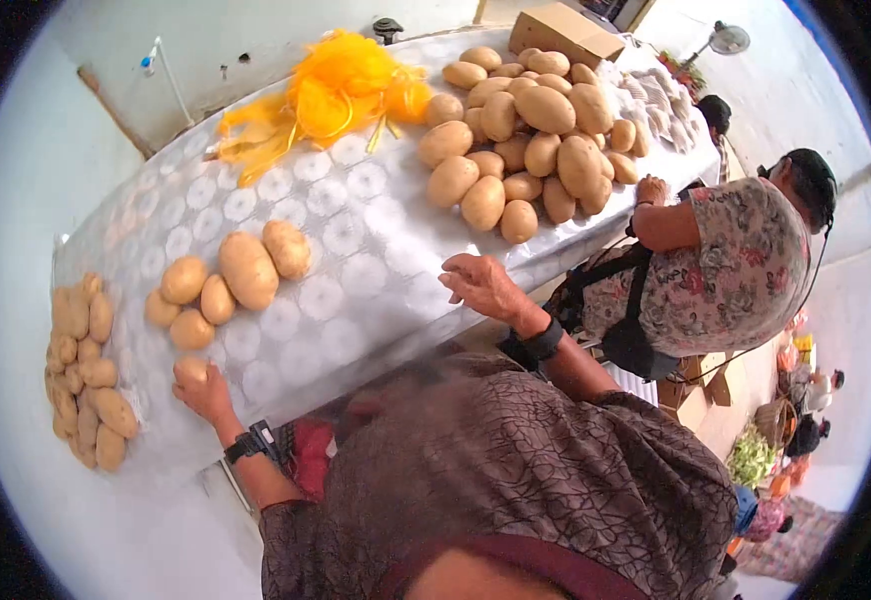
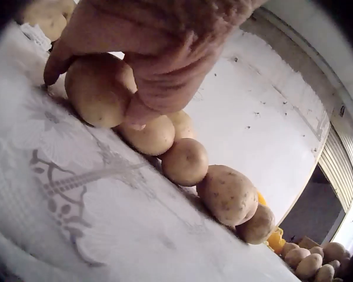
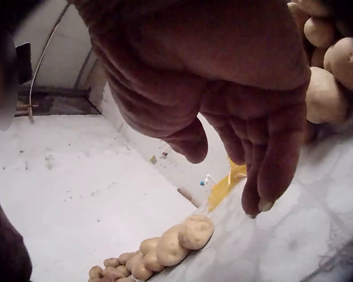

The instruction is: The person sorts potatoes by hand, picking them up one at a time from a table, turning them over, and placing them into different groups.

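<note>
The left hand (image 1: 208,397) gripped a potato (image 2: 99,89) between thumb and fingers, just beside the middle group (image 1: 249,272) on the table (image 1: 356,290); the right hand (image 1: 488,286) hung empty, fingers loosely bent, near the large heap (image 1: 546,110); sorting seemed under way, the next move likely calling for choosing the potato's group
</note>
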